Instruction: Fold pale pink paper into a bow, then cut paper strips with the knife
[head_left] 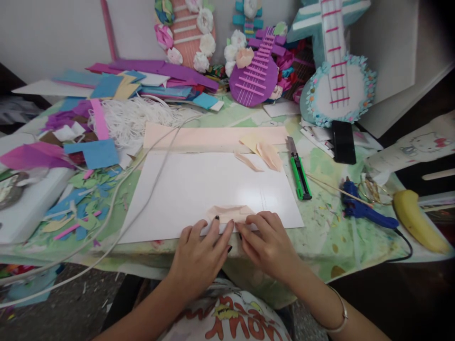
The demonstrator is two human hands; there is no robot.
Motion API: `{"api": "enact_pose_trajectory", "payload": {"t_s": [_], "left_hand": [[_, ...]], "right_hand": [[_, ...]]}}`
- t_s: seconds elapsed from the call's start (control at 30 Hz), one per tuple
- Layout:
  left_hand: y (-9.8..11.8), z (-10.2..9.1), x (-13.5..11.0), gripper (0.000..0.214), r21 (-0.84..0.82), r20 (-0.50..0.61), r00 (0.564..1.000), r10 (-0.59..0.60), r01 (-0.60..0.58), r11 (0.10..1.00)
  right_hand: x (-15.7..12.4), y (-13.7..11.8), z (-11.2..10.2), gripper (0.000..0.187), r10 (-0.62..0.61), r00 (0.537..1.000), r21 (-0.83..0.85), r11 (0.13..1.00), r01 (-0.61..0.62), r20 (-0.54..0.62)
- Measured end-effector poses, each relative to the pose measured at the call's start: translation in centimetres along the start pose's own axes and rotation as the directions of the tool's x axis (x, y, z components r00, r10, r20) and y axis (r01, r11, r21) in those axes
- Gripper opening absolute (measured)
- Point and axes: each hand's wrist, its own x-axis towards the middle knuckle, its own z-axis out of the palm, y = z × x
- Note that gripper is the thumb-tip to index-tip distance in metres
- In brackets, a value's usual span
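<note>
A folded strip of peach crepe paper [229, 212] lies near the front edge of a white board [199, 184]. My left hand [201, 251] rests on the strip's near edge with fingers spread and stretched out. My right hand [268, 241] has its fingers bent together at the strip's right end, pinching its near edge. Further back on the board are several cut peach paper pieces [269, 155]. Behind them runs a long peach strip [199, 138]. To the right of the board lies a green utility knife [299, 173] with its blade out.
At right are a blue glue gun [366, 206], a banana [419, 220], a black phone [343, 142] and a patterned cup [415, 144]. White string [131, 118] and paper scraps [81, 199] cover the left. Decorated paper instruments [254, 78] stand behind. A pale cable [152, 189] crosses the board.
</note>
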Motion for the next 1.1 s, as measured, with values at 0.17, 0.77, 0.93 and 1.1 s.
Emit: {"api": "enact_pose_trajectory", "payload": {"t_s": [0.17, 0.77, 0.93, 1.1], "left_hand": [[-0.7, 0.0, -0.1, 0.035, -0.024, -0.042, 0.999, 0.024, -0.025, 0.999], [0.4, 0.5, -0.6, 0.032, -0.057, -0.155, 0.986, -0.063, 0.054, 0.997], [1.4, 0.8, -0.6, 0.031, -0.091, -0.212, 0.963, -0.169, 0.152, 0.984], [0.7, 0.6, -0.7, 0.031, -0.169, -0.203, 0.964, -0.171, 0.137, 0.976]], "right_hand": [[-0.5, 0.5, 0.0, 0.024, 0.056, 0.997, 0.054, 0.997, -0.053, -0.049], [-0.1, 0.7, 0.0, 0.021, 0.052, 0.996, 0.048, 0.998, -0.049, -0.067], [0.1, 0.5, -0.1, 0.02, 0.047, 0.998, 0.054, 0.998, -0.044, -0.05], [0.2, 1.2, -0.2, 0.019, 0.147, 0.986, 0.314, 0.942, -0.117, -0.076]]}}
